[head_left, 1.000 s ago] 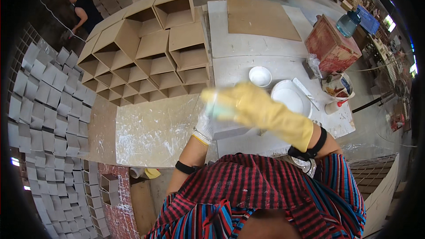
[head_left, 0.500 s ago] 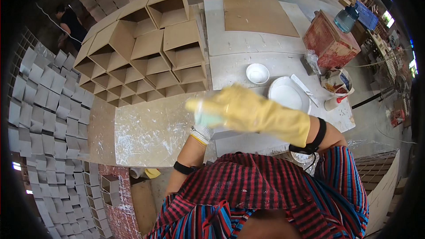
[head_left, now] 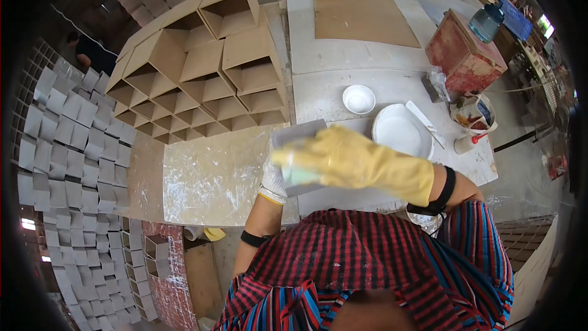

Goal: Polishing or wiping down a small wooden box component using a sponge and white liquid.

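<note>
A grey square-edged box [head_left: 311,127] is in front of me at the near edge of the work table. My left hand [head_left: 272,182], in a white knit glove, grips its left side; the fingertips are hidden by the box and my other hand. Over the box's face lies my right hand [head_left: 349,159] in a long yellow rubber glove, smeared by motion. Its fingers are closed on a pale green, sponge-like pad [head_left: 300,175], mostly covered by the glove.
Brown cardboard boxes [head_left: 202,61] stand stacked at the far left. Right of my hands are a small white bowl [head_left: 359,99], a wide white basin [head_left: 392,124] and a flat white scraper [head_left: 425,124]. Many grey boxes [head_left: 73,159] pile up at left. A person [head_left: 97,55] works beyond them.
More of the grey box shows now above my right glove. My right hand has shifted slightly right and down, and the pad with it. The whole view has shifted a little.
</note>
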{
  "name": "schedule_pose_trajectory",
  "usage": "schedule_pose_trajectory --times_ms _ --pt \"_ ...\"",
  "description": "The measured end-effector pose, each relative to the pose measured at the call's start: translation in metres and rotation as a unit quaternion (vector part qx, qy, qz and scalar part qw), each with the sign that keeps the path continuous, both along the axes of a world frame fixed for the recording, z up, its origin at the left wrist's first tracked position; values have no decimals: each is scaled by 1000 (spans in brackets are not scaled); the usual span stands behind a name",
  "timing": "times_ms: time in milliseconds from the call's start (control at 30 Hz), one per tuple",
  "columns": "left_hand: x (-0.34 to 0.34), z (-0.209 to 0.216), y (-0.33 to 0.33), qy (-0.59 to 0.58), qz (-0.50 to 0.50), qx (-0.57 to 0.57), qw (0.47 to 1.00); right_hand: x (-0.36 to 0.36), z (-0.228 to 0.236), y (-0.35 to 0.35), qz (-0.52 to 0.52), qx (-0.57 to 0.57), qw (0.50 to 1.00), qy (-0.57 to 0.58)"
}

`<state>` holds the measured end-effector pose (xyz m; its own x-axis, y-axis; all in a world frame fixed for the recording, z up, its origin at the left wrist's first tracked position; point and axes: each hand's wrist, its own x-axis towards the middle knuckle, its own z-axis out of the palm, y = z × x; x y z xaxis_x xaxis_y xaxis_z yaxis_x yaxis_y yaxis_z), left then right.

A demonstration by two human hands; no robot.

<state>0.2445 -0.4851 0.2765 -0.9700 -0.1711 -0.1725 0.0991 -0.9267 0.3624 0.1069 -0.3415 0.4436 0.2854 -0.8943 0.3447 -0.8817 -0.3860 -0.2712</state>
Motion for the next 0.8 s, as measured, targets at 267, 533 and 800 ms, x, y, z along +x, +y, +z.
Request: schedule_pose_trajectory --times_ms 267,533,800 --pt "-9 14 37 46 51 73 995 -71 -14 -36 -111 -41 986 -116" --pt "41 -47 46 -136 216 -239 937 4 -2 -14 205 51 976 59" --pt "72 61 68 -266 125 -579 760 -53 -23 -60 -16 70 866 -495"
